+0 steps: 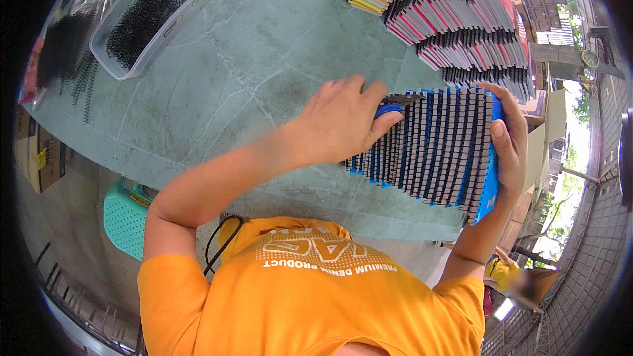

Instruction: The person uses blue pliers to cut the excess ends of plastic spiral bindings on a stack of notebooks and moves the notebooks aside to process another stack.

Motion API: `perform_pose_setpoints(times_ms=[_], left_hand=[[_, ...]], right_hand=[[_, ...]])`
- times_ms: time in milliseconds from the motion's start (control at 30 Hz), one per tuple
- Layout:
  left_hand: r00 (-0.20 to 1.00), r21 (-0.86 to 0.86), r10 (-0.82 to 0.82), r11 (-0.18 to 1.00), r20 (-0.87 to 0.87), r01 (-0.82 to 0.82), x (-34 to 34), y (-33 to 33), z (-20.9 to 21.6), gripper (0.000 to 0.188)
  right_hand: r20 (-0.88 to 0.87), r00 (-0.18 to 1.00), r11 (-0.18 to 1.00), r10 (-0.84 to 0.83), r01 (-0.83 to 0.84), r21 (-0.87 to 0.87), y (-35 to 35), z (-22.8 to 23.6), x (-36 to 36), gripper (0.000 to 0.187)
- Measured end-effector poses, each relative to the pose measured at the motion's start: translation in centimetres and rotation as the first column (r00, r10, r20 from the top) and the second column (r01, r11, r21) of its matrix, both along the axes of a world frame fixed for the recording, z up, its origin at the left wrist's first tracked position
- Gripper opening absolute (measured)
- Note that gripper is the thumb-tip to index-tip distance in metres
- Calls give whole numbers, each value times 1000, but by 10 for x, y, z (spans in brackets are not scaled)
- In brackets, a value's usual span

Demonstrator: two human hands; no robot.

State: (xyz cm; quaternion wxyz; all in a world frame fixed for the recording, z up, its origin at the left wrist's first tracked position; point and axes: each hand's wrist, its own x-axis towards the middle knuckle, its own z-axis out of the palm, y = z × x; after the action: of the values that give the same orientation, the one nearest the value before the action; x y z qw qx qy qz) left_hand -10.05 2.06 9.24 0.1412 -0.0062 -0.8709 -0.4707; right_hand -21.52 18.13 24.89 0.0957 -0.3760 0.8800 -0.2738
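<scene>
A row of blue-covered spiral notebooks (428, 151) stands packed together on the table, their black coil bindings facing up. My left hand (349, 118) is closed round pliers with blue handles (388, 110), and their dark jaws rest by the coils near the row's far edge. Part of the tool is hidden by my fingers. At the right end, my right hand (511, 138) wraps the outermost blue cover, fingers behind it and thumb toward the coils, gripping the row.
Several rows of bound notebooks (461, 20) are piled at the far right. A clear plastic bin (148, 59) of black coils is at the far left, beside loose coils (66, 53). A green stool (125, 217) stands below the table edge. Another person (508, 273) is at lower right.
</scene>
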Motion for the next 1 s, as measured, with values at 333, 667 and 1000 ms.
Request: perform_pose_setpoints(times_ms=[333,667,1000], left_hand=[[647,967,-737,254,193,1,-15,-34,32,57],[993,-84,-35,995,114,45,-4,-7,30,49],[624,938,-738,345,256,24,-14,-34,51,60]], right_hand=[[7,999,999,33,-33,-40,1,1,0,64],[-10,999,999,37,-37,-20,2,2,0,64],[-38,998,998,53,-54,-28,0,3,1,64]])
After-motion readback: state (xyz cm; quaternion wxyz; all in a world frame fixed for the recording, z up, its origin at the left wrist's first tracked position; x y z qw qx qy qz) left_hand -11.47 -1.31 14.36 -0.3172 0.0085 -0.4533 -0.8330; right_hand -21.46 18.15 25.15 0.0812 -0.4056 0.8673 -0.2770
